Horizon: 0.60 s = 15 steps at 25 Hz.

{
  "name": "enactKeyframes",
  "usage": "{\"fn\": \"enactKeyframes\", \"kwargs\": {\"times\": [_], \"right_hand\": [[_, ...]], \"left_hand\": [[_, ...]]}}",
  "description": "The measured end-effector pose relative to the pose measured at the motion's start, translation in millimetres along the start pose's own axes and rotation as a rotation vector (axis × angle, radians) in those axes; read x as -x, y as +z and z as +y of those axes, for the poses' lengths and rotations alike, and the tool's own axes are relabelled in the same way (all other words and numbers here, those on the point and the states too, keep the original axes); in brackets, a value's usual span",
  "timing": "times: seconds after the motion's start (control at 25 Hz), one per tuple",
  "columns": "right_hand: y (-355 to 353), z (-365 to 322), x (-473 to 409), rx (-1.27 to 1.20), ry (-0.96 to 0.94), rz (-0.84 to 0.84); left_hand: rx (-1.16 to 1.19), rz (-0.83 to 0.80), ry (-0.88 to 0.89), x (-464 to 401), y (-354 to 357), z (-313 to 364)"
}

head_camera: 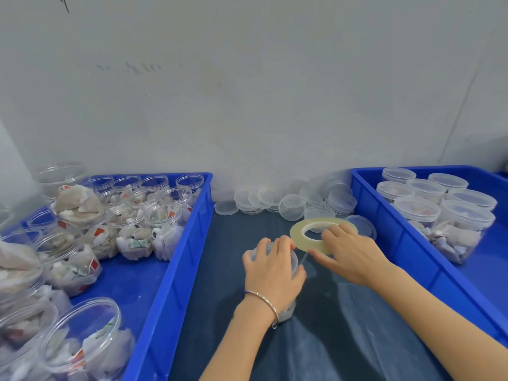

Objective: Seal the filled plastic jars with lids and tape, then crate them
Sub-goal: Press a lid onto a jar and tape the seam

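Observation:
A clear plastic jar (292,312) with a lid on stands on the dark table between two blue crates. My left hand (273,266) presses down on its lid and hides most of it. My right hand (350,255) holds a roll of clear yellowish tape (301,234) just right of the jar. A thin strip of tape (302,260) runs from the roll to the jar's rim. The left blue crate (176,257) holds several open filled jars. Several lidded jars stand in the right blue crate (395,235).
A pile of loose clear lids (291,202) lies against the wall behind the jar. A grey wall rises straight behind the table. The dark table surface (343,339) stretches toward me between the crates.

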State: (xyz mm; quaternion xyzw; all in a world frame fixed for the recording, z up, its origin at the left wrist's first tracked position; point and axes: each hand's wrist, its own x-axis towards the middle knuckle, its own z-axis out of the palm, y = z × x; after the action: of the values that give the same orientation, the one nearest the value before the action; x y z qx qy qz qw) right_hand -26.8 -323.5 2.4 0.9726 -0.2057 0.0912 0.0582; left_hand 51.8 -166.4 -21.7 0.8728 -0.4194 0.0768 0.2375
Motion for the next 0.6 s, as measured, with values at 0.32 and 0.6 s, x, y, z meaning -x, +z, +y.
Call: {"fn": "enactKeyframes", "kwargs": {"times": [0.32, 0.6], "right_hand": [[6.9, -5.2, 3.1, -0.072, -0.001, 0.017], [12.1, 5.6, 15.5, -0.252, 0.008, -0.018]], "left_hand": [[0.034, 0.287, -0.004, 4.5, 2.6, 8.3], [0.04, 0.347, 0.071, 7.7, -0.6, 7.4]]}}
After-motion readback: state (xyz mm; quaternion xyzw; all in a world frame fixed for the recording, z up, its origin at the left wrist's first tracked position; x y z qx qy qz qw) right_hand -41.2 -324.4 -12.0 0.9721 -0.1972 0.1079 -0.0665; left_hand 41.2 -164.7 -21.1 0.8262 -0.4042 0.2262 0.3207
